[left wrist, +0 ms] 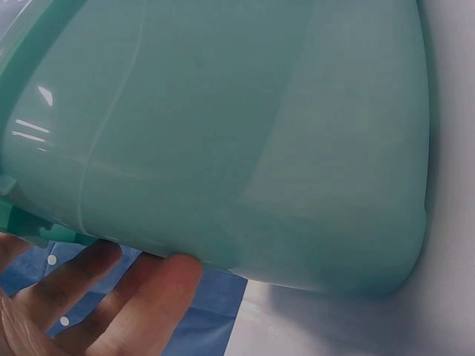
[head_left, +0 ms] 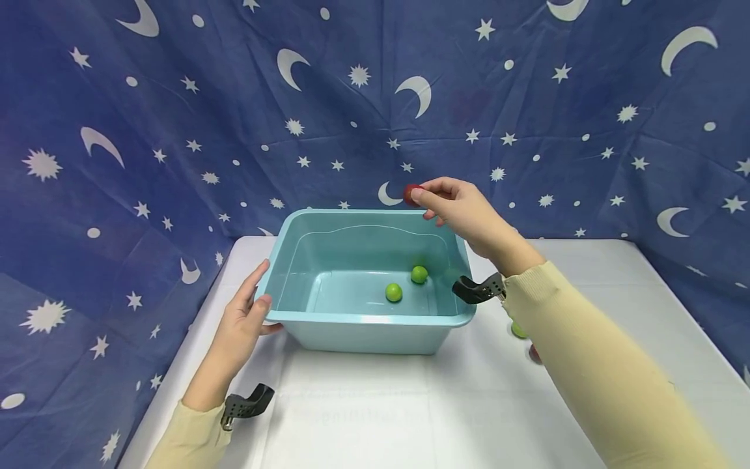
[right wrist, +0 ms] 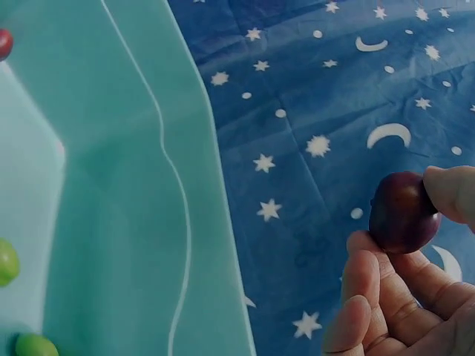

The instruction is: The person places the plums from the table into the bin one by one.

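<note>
A light-blue plastic basin (head_left: 375, 319) stands on the white-covered table. My left hand (head_left: 240, 326) holds its left rim near the front corner, with the thumb at the rim. In the left wrist view, fingers (left wrist: 159, 297) touch the basin's outer wall. Above the back right rim, my right hand (head_left: 463, 208) pinches a dark red plum (right wrist: 404, 213) between thumb and fingertips. Inside the basin lie two round green fruits, one green fruit (head_left: 394, 292) nearer the front and another green fruit (head_left: 418, 274) behind it. A red fruit (right wrist: 4, 44) shows at the right wrist view's left edge.
On the table right of the basin, a green fruit (head_left: 518, 330) and a dark red fruit (head_left: 536, 354) are partly hidden by my right sleeve (head_left: 592, 365). A blue cloth (head_left: 351, 117) with white moons and stars hangs behind the white tablecloth (head_left: 363, 417).
</note>
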`<state>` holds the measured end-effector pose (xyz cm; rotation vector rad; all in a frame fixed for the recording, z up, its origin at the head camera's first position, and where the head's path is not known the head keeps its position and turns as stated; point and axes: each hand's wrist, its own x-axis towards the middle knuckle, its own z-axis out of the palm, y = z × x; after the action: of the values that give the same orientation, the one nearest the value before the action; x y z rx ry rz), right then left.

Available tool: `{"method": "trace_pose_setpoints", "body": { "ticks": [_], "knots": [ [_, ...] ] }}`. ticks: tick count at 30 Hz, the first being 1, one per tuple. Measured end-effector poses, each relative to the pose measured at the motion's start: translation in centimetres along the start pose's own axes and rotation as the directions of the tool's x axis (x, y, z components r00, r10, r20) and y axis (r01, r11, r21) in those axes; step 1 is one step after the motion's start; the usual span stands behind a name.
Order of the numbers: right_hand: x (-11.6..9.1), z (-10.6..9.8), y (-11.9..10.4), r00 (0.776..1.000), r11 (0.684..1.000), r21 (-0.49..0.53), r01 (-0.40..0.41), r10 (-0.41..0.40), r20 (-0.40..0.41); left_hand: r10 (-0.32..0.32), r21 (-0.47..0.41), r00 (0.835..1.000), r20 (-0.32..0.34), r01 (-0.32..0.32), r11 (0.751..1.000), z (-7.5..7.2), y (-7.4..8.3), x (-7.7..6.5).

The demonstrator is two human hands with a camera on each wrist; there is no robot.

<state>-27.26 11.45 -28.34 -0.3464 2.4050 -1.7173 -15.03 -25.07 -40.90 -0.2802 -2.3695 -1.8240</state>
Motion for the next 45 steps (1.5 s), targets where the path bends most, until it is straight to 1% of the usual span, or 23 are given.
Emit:
{"method": "trace_pose_setpoints", "body": {
  "ticks": [4, 6, 10, 15, 22, 29, 38, 45],
  "knots": [
    [0.8, 1.5, 0.1, 0.999, 1.0, -0.018, 0.009, -0.008, 0.034, -0.002, 0.006, 1.0, 0.002, 0.002, 1.0, 0.0, -0.2, 0.0],
    [1.0, 2.3, 0.2, 0.998, 0.999, -0.043, 0.011, -0.009, 0.056, -0.001, 0.008, 1.0, 0.0, 0.001, 1.0, 0.0, -0.2, 0.0],
    [1.3, 3.8, 0.3, 0.995, 0.993, -0.12, 0.012, 0.0, 0.102, 0.003, 0.009, 1.0, -0.002, -0.003, 1.0, 0.0, -0.2, -0.1],
    [1.6, 4.8, 0.9, 0.988, 0.978, -0.207, 0.015, 0.017, 0.152, 0.005, 0.009, 1.0, -0.001, -0.005, 1.0, 0.0, -0.2, -0.1],
    [1.9, 5.5, 1.6, 0.979, 0.964, -0.264, -0.004, 0.058, 0.196, 0.004, 0.006, 1.0, -0.007, -0.004, 1.0, 0.0, -0.3, 0.0],
    [2.0, 6.1, 1.8, 0.973, 0.964, -0.265, -0.031, 0.089, 0.213, 0.001, 0.004, 1.0, -0.007, -0.001, 1.0, 0.0, -0.3, 0.0],
    [2.0, 6.0, 1.4, 0.968, 0.962, -0.27, -0.044, 0.108, 0.227, -0.01, -0.001, 1.0, -0.007, 0.01, 1.0, -0.1, 0.0, 0.1],
    [2.0, 5.8, 1.2, 0.966, 0.965, -0.261, -0.033, 0.098, 0.241, -0.021, 0.0, 1.0, -0.004, 0.021, 1.0, -0.1, 0.1, 0.2]
  ]
}}
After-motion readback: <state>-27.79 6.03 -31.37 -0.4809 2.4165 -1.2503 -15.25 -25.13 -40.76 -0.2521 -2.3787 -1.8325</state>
